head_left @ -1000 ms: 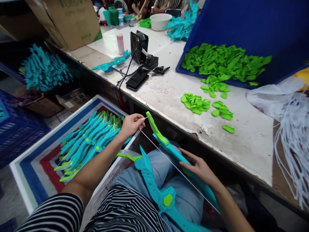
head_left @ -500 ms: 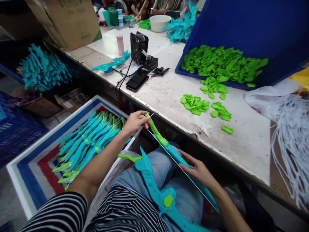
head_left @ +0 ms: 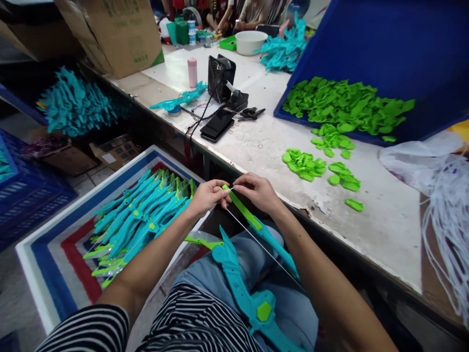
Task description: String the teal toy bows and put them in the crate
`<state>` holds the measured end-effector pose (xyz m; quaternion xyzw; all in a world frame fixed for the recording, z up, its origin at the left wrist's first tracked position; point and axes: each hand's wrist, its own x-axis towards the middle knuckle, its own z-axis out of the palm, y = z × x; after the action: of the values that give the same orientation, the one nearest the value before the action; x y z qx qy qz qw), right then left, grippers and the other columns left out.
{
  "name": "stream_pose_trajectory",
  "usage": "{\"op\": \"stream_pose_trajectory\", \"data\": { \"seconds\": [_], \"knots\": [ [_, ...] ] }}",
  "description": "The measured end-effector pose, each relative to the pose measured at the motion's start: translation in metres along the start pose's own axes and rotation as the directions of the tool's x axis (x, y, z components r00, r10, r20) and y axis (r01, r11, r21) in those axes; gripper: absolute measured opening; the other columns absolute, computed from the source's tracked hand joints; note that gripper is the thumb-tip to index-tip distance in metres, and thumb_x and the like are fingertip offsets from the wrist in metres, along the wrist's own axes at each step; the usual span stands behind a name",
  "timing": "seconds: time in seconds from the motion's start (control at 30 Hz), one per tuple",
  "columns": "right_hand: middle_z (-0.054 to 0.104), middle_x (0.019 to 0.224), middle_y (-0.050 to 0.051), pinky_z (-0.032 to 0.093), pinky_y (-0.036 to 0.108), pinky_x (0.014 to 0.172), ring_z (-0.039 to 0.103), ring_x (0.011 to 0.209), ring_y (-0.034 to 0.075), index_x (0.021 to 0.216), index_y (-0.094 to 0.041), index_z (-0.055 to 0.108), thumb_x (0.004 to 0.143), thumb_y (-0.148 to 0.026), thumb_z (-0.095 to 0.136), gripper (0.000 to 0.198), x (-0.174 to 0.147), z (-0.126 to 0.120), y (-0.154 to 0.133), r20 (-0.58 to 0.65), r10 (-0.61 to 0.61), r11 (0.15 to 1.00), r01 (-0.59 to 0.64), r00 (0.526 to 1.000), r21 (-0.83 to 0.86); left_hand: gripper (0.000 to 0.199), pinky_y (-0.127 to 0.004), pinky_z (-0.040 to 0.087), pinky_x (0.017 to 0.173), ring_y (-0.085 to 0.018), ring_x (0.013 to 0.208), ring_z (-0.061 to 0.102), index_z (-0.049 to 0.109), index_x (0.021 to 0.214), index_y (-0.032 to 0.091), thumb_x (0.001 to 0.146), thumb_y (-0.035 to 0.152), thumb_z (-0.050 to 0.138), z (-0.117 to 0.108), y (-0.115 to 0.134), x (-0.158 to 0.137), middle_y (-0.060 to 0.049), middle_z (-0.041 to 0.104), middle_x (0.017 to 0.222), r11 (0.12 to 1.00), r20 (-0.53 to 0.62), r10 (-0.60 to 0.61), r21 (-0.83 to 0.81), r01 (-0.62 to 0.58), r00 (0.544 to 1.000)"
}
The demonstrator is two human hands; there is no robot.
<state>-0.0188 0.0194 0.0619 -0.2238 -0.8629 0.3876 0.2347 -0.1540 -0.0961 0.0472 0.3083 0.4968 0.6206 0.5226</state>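
Observation:
A toy bow (head_left: 271, 244), teal with a green tip, slants across my lap. My left hand (head_left: 210, 197) pinches its green tip, where a white string (head_left: 252, 234) comes up to it. Beside it, the fingers of my right hand (head_left: 258, 191) are pinched on the short free end of the string at the tip. Another teal toy bow (head_left: 244, 293) with a green hexagon lies over my thighs, untouched by either hand. In a shallow white-rimmed tray at my left, several strung bows (head_left: 139, 215) lie side by side.
Green plastic pieces (head_left: 304, 164) lie on the worktable (head_left: 256, 142) and fill a tipped blue bin (head_left: 351, 54). A phone (head_left: 217, 124), a small fan (head_left: 221, 78) and pliers stand near the edge. White strings (head_left: 447, 215) hang at the right. People sit at the far end.
My right hand has left the bow's teal limb and come up to the green tip, closing on the string end. My left hand stays at the tip. The view has shifted slightly.

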Motion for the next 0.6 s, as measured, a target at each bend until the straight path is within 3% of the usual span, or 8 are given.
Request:
{"op": "stream_pose_trajectory", "data": {
  "seconds": [0.2, 0.37, 0.5, 0.6],
  "knots": [
    [0.065, 0.08, 0.003, 0.047, 0.029, 0.067, 0.059, 0.074, 0.016, 0.076, -0.019, 0.066, 0.078, -0.044, 0.061, 0.025, 0.0, -0.003, 0.006, 0.083, 0.008, 0.998, -0.013, 0.996, 0.061, 0.04, -0.023, 0.046, 0.049, -0.01, 0.041, 0.056, 0.056, 0.091, 0.011, 0.067, 0.035, 0.077, -0.004, -0.006, 0.003, 0.001, 0.065, 0.056, 0.998, 0.019, -0.02, -0.057, 0.021, 1.0],
    [0.064, 0.078, 0.004, 0.047, 0.031, 0.069, 0.059, 0.074, 0.017, 0.072, -0.021, 0.062, 0.08, -0.046, 0.059, 0.027, -0.001, 0.0, 0.003, 0.046, 0.005, 0.999, -0.007, 0.999, 0.054, 0.036, -0.023, 0.047, 0.051, -0.01, 0.041, 0.056, 0.053, 0.091, 0.012, 0.071, 0.034, 0.073, -0.005, -0.009, 0.005, 0.001, 0.064, 0.057, 0.999, 0.039, -0.032, -0.038, 0.033, 0.999],
    [0.064, 0.083, 0.005, 0.048, 0.032, 0.072, 0.059, 0.079, 0.018, 0.069, -0.021, 0.062, 0.08, -0.044, 0.059, 0.025, -0.002, 0.011, -0.003, 0.019, -0.062, 0.998, 0.062, 0.998, 0.021, 0.029, -0.024, 0.045, 0.051, -0.012, 0.046, 0.057, 0.053, 0.089, 0.017, 0.073, 0.033, 0.07, -0.008, -0.008, 0.004, 0.004, 0.059, 0.056, 0.969, 0.032, -0.084, 0.237, 0.074, 0.996],
    [0.064, 0.081, 0.004, 0.048, 0.032, 0.07, 0.058, 0.076, 0.018, 0.067, -0.022, 0.062, 0.078, -0.04, 0.061, 0.022, 0.003, 0.005, 0.006, -0.033, -0.048, 0.998, 0.047, 0.998, -0.035, 0.016, -0.027, 0.048, 0.065, -0.015, 0.067, 0.061, 0.056, 0.077, 0.018, 0.072, 0.026, 0.069, -0.005, -0.01, 0.0, 0.0, 0.063, 0.071, 0.834, -0.084, 0.127, 0.549, -0.06, 0.988]
  ]
}}
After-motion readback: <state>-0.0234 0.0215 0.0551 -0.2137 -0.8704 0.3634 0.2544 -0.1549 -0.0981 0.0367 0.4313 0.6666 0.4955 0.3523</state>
